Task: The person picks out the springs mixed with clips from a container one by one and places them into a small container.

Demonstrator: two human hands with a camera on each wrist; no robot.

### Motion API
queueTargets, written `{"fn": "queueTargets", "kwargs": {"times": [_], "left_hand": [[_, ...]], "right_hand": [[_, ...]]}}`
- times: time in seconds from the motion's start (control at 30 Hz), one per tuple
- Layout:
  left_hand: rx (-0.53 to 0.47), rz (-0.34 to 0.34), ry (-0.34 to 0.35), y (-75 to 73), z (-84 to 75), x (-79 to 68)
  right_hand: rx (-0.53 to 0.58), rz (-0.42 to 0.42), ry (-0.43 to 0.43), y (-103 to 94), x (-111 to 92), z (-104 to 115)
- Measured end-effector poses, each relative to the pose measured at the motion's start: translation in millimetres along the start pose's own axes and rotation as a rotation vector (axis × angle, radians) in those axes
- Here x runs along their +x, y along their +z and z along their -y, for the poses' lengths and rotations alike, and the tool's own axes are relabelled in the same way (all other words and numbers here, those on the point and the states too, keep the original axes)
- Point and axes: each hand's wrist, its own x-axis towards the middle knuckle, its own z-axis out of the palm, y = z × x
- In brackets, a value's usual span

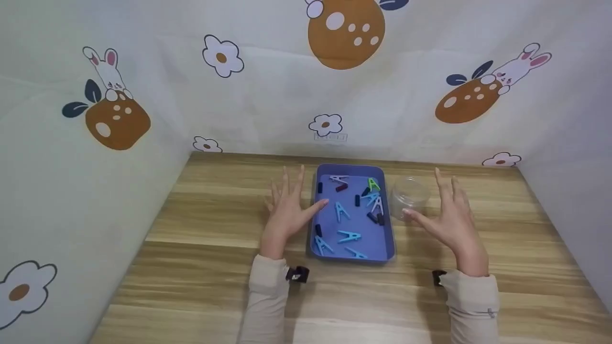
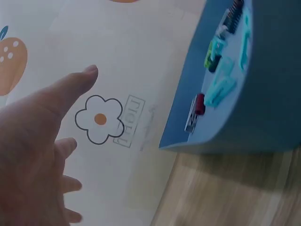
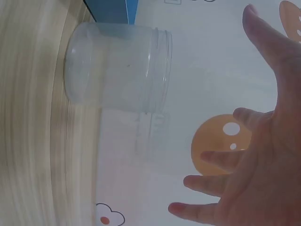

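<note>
Left grip and right grip are spread, empty. I should pinch the coloured plastic clothespins singly inside the blue rectangular tray, avoiding the transparent cylindrical jar beside it.

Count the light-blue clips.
5 in the tray: one clip near-left, one at the near edge, another just beyond it, one central, one near the green clip.
</note>
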Motion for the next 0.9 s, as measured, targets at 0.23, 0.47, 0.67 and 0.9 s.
{"fn": "queueTargets", "kwargs": {"times": [0.23,0.47,0.67,0.9], "left_hand": [[-0.219,0.050,0.009,7.0,12.4,0.7],[-0.459,0.063,0.069,15.1,24.0,3.3],[-0.636,0.118,0.011,17.8,29.6,2.8],[-0.724,0.152,0.007,26.9,30.7,5.4]], "right_hand": [[0.048,0.045,-0.040,5.2,-1.4,5.8],[0.090,0.050,-0.066,3.9,-2.4,8.0],[0.150,-0.014,-0.105,5.0,-1.9,15.6],[0.201,-0.149,-0.158,10.8,-1.9,23.2]]}}
